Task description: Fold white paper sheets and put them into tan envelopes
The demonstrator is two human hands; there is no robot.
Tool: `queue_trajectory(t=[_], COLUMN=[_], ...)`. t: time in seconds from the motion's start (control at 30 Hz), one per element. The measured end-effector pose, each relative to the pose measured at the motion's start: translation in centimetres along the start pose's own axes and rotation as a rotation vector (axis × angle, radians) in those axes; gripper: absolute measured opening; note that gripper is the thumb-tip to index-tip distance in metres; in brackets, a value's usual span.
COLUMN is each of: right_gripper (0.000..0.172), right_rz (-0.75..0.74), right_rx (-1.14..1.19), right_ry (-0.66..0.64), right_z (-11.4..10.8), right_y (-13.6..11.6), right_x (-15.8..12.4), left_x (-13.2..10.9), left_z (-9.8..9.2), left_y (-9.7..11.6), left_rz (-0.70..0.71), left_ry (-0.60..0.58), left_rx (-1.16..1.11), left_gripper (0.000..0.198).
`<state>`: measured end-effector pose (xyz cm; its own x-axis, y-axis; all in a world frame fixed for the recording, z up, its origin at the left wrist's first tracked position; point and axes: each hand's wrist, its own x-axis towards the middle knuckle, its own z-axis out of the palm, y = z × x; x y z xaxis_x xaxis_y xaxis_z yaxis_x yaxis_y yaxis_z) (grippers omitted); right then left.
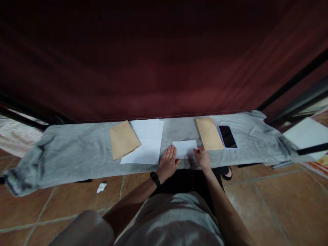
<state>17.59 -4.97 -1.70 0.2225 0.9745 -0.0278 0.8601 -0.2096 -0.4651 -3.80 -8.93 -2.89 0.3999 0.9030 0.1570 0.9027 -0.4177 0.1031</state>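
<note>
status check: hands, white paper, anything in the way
Left hand flat at left end of small white paper; right hand curled at right end. Paper lies on grey cloth. Brown paper at right, not overlapping.

Wears a loose, pale grey top (176,218), softly creased across the front, with darker shading in the folds. Has a wide left sleeve (85,227) in a dull, slightly warmer grey, plain and rounded in outline, ending well above the wrist. Shows a bare left forearm (130,210) and a bare right forearm (225,208), leading to a bare left hand (167,161) and right hand (202,157). Carries a black band (155,179) around the left wrist, perhaps a fitness tracker, though too dim to tell. Wears plain black trousers (184,182) and, on one foot, black open footwear (227,178).
</note>
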Motion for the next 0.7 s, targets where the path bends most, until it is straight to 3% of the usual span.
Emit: queue_trajectory(t=[0.13,0.23,0.33,0.43,0.5,0.57,0.7], right_gripper=[0.02,0.02,0.021,0.026,0.029,0.032,0.032], right_rz=[0.0,-0.003,0.002,0.018,0.031,0.04,0.029], right_rx=[0.001,-0.003,-0.015,-0.039,-0.079,-0.126,-0.169], right_ry=[-0.008,-0.019,-0.024,-0.021,-0.017,-0.01,0.008], right_z=[-0.1,-0.2,-0.3,-0.4,-0.3,-0.3,-0.3], right_y=[0.0,0.0,-0.2,-0.6,-1.0,-1.3,-1.6], right_x=[0.0,-0.1,-0.4,-0.7,-1.0,-1.3,-1.7], left_x=[-1.0,-0.6,-0.3,-1.1,-2.1,-3.2,-4.0], left_z=[-1.1,-3.1,-5.5,-7.1,-7.4,-7.2,-6.6], left_y=[-0.8,-3.9,-9.5,-15.4,-18.1,-19.7,-20.4], left_rz=[0.019,-0.032,-0.359,-0.813,-1.012,-1.099,-1.106], left_ry=[-0.01,0.051,0.169,0.187,0.163,0.126,0.153], left_rx=[-0.026,-0.053,-0.014,0.02,0.012,-0.008,-0.023], left_gripper=[0.058,0.046,0.047,0.062,0.076,0.082,0.086])
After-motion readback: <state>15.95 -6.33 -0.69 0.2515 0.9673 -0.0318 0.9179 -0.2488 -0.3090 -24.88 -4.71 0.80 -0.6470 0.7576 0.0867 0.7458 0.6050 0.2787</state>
